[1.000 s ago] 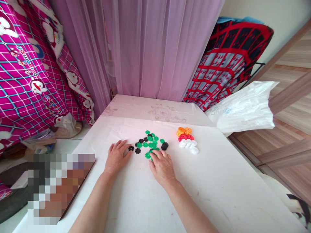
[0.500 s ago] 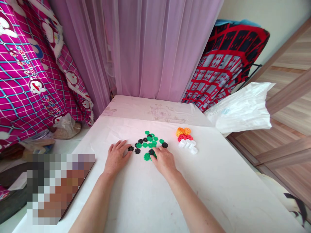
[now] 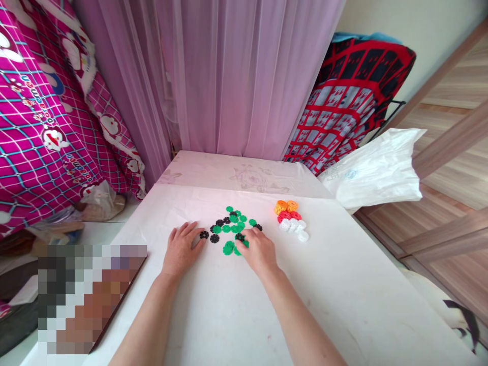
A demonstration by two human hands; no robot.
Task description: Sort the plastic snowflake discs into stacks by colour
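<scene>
My left hand (image 3: 183,247) lies on the table with its fingers apart, thumb and index tips beside a black notched disc (image 3: 204,235). Another black disc (image 3: 214,238) lies just right of it. My right hand (image 3: 260,249) pinches a black notched disc (image 3: 240,237) between thumb and fingers, above some green discs (image 3: 229,248). Beyond both hands, green discs (image 3: 238,227) and black discs (image 3: 220,222) lie loosely mixed. One more black disc (image 3: 258,227) is partly hidden behind my right hand.
Orange discs (image 3: 281,206), red discs (image 3: 288,216) and white discs (image 3: 293,225) are grouped to the right on the white-covered table (image 3: 221,315). A white plastic bag (image 3: 381,170) stands past the right edge. A blurred-out flat item (image 3: 102,300) lies at the left edge.
My right hand has shifted slightly, and the black disc shows more clearly at its fingertips. My left hand keeps its place. The whole view has moved a little.
</scene>
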